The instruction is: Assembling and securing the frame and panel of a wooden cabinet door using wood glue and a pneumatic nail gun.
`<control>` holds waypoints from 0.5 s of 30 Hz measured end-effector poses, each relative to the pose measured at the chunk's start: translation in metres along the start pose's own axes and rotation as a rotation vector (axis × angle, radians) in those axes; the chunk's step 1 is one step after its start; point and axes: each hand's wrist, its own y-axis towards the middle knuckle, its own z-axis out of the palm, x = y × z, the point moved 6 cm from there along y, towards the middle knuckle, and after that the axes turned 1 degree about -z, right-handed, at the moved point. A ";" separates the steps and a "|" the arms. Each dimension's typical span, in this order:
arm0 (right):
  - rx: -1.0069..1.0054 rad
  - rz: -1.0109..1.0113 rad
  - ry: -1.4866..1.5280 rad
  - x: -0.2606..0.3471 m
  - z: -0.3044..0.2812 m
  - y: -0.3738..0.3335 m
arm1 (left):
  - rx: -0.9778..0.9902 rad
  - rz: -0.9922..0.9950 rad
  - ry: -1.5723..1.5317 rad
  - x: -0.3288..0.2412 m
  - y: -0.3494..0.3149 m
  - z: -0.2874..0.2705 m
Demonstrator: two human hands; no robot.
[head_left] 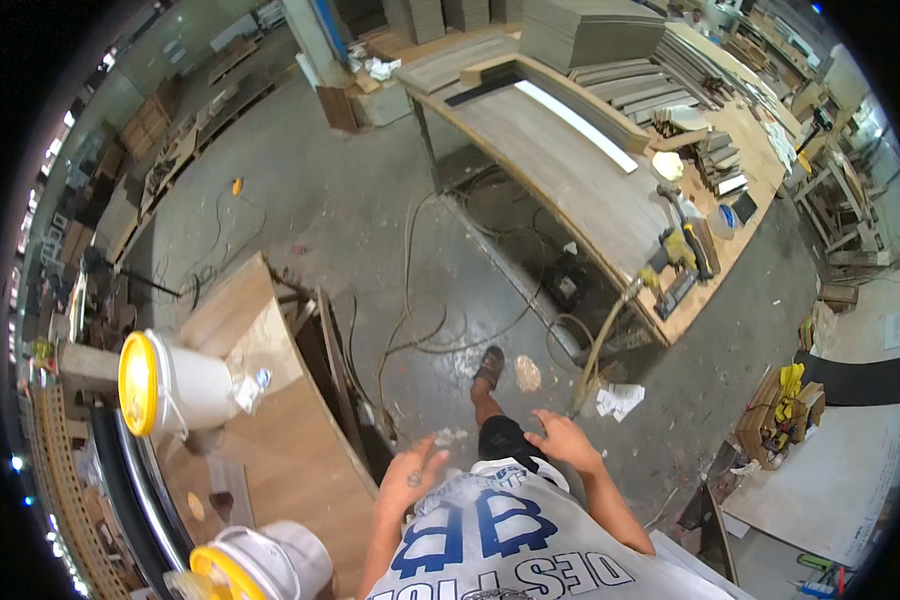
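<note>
Nearby, lidded buckets [198,385], contents hidden

I read the floor [340,190] as hard, smooth, with glossy patches | near worktop [280,440]: smooth wood sheet, satin sheen | upper bucket [198,385]: smooth white plastic; lid [138,383]: glossy yellow plastic | shirt [470,540]: matt, creased cloth | sheet [620,401]: crumpled paper | strip [575,125]: smooth, white; I cannot tell its material

Muted light, floor [460,270] glare, dark curved edges
</note>
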 end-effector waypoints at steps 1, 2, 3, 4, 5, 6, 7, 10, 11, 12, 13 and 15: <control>-0.059 -0.008 0.046 0.040 -0.015 0.048 | -0.008 0.039 0.064 -0.013 0.037 -0.061; -0.057 0.027 0.078 0.039 -0.037 0.072 | -0.029 0.062 0.097 -0.029 0.059 -0.071; -0.054 0.064 0.111 0.036 -0.057 0.094 | -0.048 0.085 0.130 -0.046 0.082 -0.081; -0.076 0.062 0.113 0.025 -0.077 0.117 | -0.042 0.087 0.151 -0.072 0.105 -0.091; -0.245 0.033 0.204 0.023 -0.099 0.140 | -0.047 0.107 0.173 -0.084 0.128 -0.108; -0.414 0.006 0.293 0.021 -0.120 0.161 | -0.079 0.142 0.139 -0.095 0.151 -0.126; -0.430 0.005 0.300 0.025 -0.140 0.185 | -0.110 0.170 0.098 -0.103 0.171 -0.142; -0.869 -0.021 0.292 0.039 -0.224 0.207 | -0.210 0.263 0.225 -0.154 0.214 -0.193; -0.965 0.003 0.340 0.039 -0.248 0.216 | -0.253 0.283 0.258 -0.168 0.233 -0.206; -1.003 0.062 0.286 0.030 -0.261 0.221 | -0.267 0.282 0.190 -0.177 0.248 -0.212; -1.019 0.067 0.279 0.023 -0.271 0.230 | -0.284 0.286 0.130 -0.186 0.266 -0.220; -1.200 0.099 0.066 0.009 -0.290 0.235 | -0.312 0.354 0.104 -0.210 0.295 -0.221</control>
